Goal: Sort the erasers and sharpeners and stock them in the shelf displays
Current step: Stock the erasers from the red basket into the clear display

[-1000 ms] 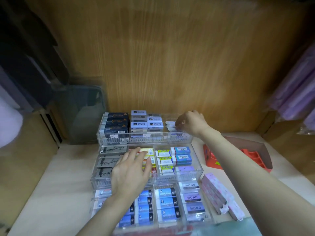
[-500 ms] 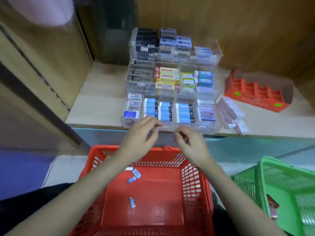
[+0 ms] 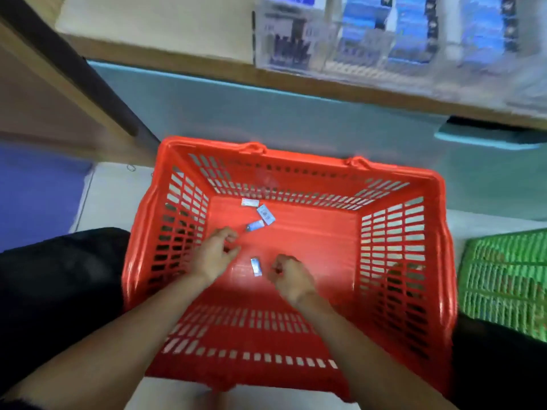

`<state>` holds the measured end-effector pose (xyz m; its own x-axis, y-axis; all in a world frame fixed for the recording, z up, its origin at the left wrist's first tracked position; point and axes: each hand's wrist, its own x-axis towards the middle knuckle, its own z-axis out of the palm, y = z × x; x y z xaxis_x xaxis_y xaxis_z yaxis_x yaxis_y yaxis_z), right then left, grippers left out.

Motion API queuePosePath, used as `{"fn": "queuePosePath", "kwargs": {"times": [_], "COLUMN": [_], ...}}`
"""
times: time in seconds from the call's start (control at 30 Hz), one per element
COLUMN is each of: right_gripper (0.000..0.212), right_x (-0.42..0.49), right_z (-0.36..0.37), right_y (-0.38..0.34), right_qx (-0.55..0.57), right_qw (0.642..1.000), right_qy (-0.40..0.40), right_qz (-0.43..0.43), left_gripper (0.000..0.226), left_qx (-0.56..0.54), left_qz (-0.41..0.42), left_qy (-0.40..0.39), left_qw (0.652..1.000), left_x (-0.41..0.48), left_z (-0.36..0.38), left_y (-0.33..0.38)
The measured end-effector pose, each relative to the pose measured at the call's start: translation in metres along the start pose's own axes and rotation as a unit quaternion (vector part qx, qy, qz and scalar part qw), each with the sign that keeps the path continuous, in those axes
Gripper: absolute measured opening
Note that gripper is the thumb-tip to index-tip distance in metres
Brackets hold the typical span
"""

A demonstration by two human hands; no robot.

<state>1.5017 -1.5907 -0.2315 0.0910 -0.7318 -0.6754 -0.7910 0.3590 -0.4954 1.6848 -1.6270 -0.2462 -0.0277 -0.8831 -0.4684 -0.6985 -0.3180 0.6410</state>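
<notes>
As the open left hand (image 3: pixel 216 254) and curled right hand (image 3: pixel 291 276) (contents unclear) hover in the red basket (image 3: pixel 310 238), the eraser (image 3: pixel 256 265) between them looks light, stiff: pinch its sides.

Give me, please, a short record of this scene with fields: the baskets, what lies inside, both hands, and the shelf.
red basket: on the floor, in front of the shelf
contents: four small pieces, probably erasers, on its bottom; three lie nearer the far wall
fourth piece: lies between the two hands
left hand: inside the red basket, fingers loosely curled, nothing seen in it
right hand: inside the red basket, fingers curled; cannot tell if it holds anything
green basket: at the right edge
clear display: on the shelf, blurred, blue packs inside
</notes>
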Motion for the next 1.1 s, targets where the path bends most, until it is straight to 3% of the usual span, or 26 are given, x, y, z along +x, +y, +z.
{"fn": "queuePosePath", "kwargs": {"times": [0.17,0.27,0.37,0.57,0.73,0.8,0.9,1.1], "right_gripper": [0.056,0.044,0.035,0.019,0.017,0.02,0.036,0.028], "right_x": [0.023,0.038,0.049,0.069,0.101,0.109,0.118,0.118], "right_z": [0.054,0.062,0.057,0.016,0.001,0.001,0.004,-0.004], "right_y": [-0.012,-0.008,-0.002,0.007,-0.011,-0.018,-0.024,-0.015], "right_qx": [-0.077,-0.106,-0.113,0.028,0.085,0.079,0.013,-0.047], "right_qw": [0.994,0.985,0.986,0.98,0.97,0.971,0.98,0.978], "right_qy": [0.058,0.135,0.121,0.196,0.225,0.225,0.201,0.202], "right_qz": [0.055,0.032,0.004,-0.006,-0.019,-0.016,-0.001,-0.032], "left_gripper": [0.03,0.036,0.042,0.028,0.017,0.017,0.019,0.034], "left_qx": [-0.022,-0.028,0.002,0.122,0.042,0.041,0.056,0.124], "left_qz": [-0.027,-0.042,-0.026,-0.003,0.021,0.049,0.052,0.029], "left_qy": [0.002,0.009,0.025,0.012,0.119,0.137,0.1,0.076], "left_qw": [0.999,0.999,0.999,0.993,0.992,0.988,0.992,0.989], "left_x": [0.028,0.043,0.053,0.065,0.07,0.077,0.087,0.092], "left_z": [0.019,0.03,0.037,0.035,0.019,0.016,0.02,0.029], "left_y": [-0.011,-0.003,0.005,0.003,-0.002,0.001,0.005,0.006]}}
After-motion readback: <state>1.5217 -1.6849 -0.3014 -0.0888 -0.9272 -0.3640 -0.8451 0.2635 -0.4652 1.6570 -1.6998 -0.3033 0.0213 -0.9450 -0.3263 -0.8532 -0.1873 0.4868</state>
